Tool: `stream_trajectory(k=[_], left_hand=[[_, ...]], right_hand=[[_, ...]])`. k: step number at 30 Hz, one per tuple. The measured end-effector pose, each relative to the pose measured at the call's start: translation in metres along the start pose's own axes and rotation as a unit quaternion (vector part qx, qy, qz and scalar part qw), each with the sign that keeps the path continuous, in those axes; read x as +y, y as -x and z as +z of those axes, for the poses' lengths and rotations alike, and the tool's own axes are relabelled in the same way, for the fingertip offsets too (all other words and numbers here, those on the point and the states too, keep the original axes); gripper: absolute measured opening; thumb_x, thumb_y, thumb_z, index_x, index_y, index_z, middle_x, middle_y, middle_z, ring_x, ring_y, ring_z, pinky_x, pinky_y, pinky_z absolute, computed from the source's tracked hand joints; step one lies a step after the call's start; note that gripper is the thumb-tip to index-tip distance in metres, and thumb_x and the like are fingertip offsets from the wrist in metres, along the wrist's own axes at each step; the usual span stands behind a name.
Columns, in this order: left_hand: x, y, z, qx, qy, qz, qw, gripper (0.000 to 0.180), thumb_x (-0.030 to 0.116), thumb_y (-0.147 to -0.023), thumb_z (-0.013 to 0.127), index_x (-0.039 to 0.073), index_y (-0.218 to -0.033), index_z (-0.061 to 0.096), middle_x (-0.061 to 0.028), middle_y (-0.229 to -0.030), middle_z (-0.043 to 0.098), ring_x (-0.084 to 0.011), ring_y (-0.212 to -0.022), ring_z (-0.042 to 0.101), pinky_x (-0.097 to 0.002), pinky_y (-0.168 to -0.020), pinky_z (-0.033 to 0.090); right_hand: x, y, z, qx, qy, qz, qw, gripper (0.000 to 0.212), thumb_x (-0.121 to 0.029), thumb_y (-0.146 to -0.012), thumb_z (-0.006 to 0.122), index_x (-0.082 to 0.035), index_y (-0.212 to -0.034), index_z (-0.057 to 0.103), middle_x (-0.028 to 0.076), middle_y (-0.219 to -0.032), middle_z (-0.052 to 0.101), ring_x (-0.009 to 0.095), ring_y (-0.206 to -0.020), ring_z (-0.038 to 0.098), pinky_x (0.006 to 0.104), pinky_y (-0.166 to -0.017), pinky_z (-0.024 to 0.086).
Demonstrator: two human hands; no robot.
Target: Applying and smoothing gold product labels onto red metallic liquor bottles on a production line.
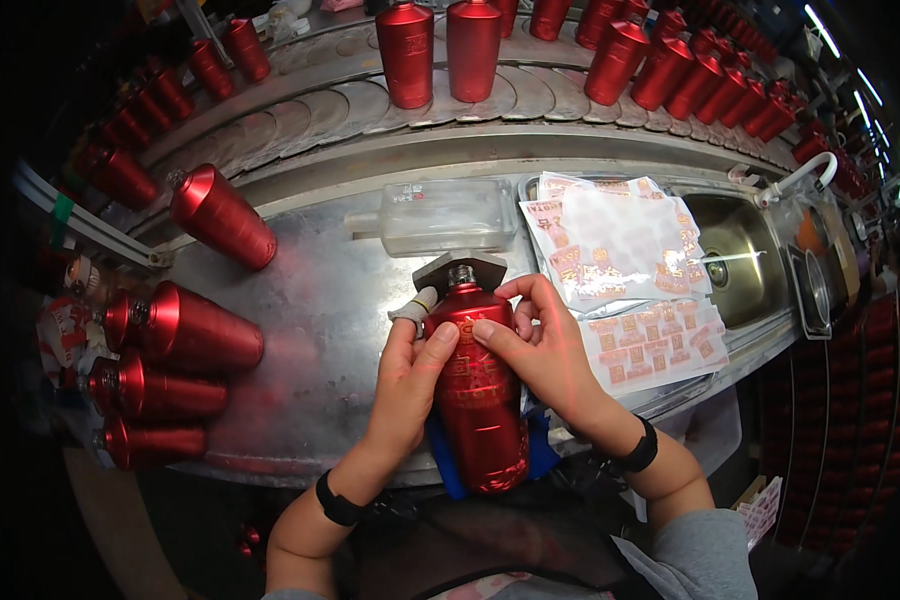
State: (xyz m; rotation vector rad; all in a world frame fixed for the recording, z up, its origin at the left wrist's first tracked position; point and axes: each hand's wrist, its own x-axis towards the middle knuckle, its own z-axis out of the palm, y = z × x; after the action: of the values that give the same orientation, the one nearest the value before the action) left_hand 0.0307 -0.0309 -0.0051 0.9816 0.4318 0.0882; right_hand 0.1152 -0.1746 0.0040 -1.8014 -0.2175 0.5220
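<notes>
A glossy red bottle (482, 435) with a bare glass neck lies in front of me, its neck pointing away. Gold lettering shows on its upper face. My left hand (407, 388) is closed around its left side, thumb pressed on the lettering; a pale wrap covers one fingertip. From the right, my right hand (547, 350) grips the shoulder, its thumb on the lettering and its fingers curled. Behind the neck is a dark angular rest (485, 272), and blue cloth (543, 452) shows beside the base. The bottle's underside is hidden.
Several red bottles (205, 328) lie at the left of the metal table (305, 400). A clear rectangular glass bottle (448, 215) lies behind the rest. Decal sheets (630, 250) are stacked beside a sink (735, 265). More bottles stand on the conveyor (310, 115) at the back.
</notes>
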Motion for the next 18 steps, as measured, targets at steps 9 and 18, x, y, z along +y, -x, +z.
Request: stream_trajectory(k=[9,18], left_hand=[[-0.004,-0.0041,-0.0006,-0.007,-0.035,0.018,0.999,0.058,0.015,-0.099,0.06,-0.002,-0.147,0.031,-0.0149,-0.126,0.058,-0.0151,-0.109,0.06,-0.029,-0.093,0.051],[0.0001,-0.0031,0.0037,-0.002,-0.031,0.008,0.999,0.058,0.017,-0.099,0.061,-0.002,-0.145,0.033,-0.015,-0.125,0.059,-0.0148,-0.109,0.06,-0.0288,-0.092,0.051]], right_hand=[[0.0068,0.0008,0.0016,0.002,0.024,-0.039,0.999,0.057,-0.037,-0.077,0.082,-0.005,-0.114,0.055,-0.003,-0.073,0.04,0.007,-0.065,0.038,0.0245,-0.058,0.036],[0.0079,-0.0041,-0.0036,-0.011,-0.035,-0.01,0.999,0.053,-0.034,-0.078,0.082,-0.005,-0.113,0.056,-0.004,-0.073,0.039,0.006,-0.064,0.036,0.0235,-0.056,0.034]])
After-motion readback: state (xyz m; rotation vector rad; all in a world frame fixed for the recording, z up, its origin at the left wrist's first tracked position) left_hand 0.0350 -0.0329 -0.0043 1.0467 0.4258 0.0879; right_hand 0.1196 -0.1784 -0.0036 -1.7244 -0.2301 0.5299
